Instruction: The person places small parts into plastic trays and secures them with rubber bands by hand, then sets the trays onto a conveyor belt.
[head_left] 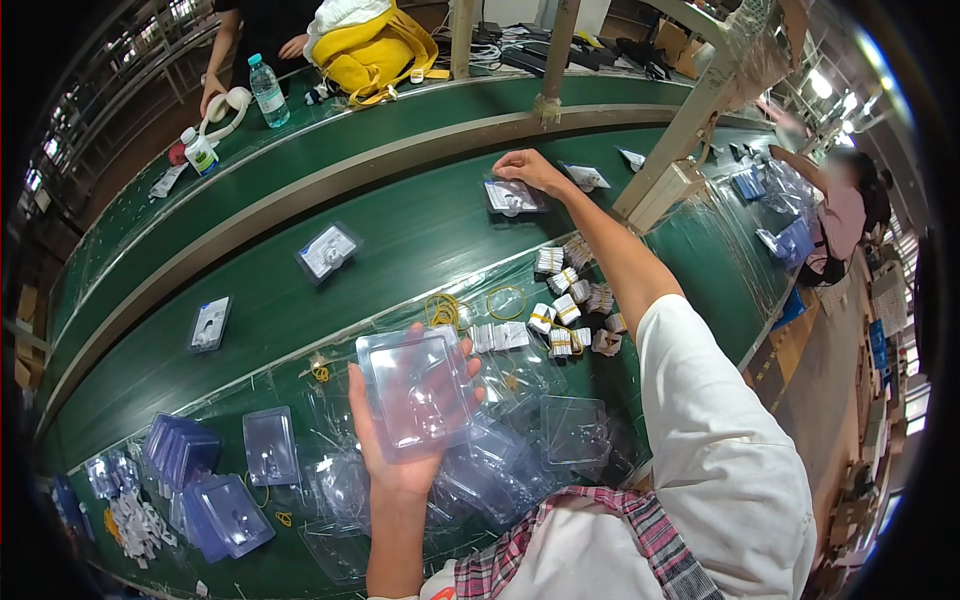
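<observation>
My left hand (402,468) is palm up, with its fingers curled round the edges of an empty clear plastic blister shell (417,388). My right hand (532,170) reaches out over the green belt. Its fingers pinch at the far edge of a blister pack (513,197) with a printed card inside. Further along the belt lie another blister pack (328,251) and one more pack (210,324) at the left. Beyond my right wrist is a pack (586,177) partly behind the forearm.
Banded bundles of white cards (567,309) sit near my right arm, with yellow rubber bands (441,309) beside them. Stacked clear shells (228,515) and loose shells (500,465) cover the near bench. A metal post (665,170) rises at the right. Co-workers stand across and at the right.
</observation>
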